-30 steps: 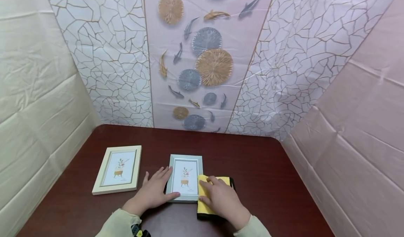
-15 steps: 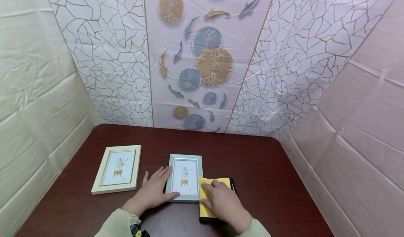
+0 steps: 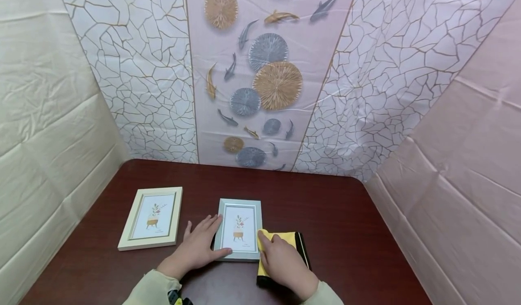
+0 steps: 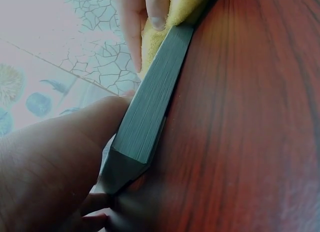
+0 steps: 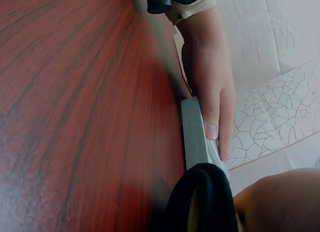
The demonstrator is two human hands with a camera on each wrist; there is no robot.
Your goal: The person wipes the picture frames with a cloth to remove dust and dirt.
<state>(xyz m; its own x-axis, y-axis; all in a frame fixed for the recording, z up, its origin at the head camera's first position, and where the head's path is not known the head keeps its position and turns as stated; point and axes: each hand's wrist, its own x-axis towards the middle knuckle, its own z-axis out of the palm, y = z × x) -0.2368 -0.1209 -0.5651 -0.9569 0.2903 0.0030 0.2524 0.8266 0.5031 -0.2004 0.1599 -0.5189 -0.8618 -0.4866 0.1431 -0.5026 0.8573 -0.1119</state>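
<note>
A light blue-grey picture frame (image 3: 239,228) with a potted-plant print lies face up on the dark red table. My left hand (image 3: 196,247) rests at its lower left corner, fingers straight along the left edge and thumb across the bottom border. At the frame's right edge, my right hand (image 3: 285,260) holds a folded yellow cloth (image 3: 288,237) with black trim, its index finger pressing the cloth near the border. The left wrist view shows the frame's side (image 4: 147,102) close up. In the right wrist view the cloth's black edge (image 5: 210,192) partly covers the frame (image 5: 194,132).
A cream picture frame (image 3: 130,242) with a similar print lies face up at the left of the table (image 3: 325,205). Patterned fabric (image 3: 252,70) hangs behind the table, and pale padded walls (image 3: 447,196) stand at both sides.
The cloth and my right hand have slid slightly down and right along the frame's right edge. My right fingers are now curled more, with the index finger extended. My left hand stays put.
</note>
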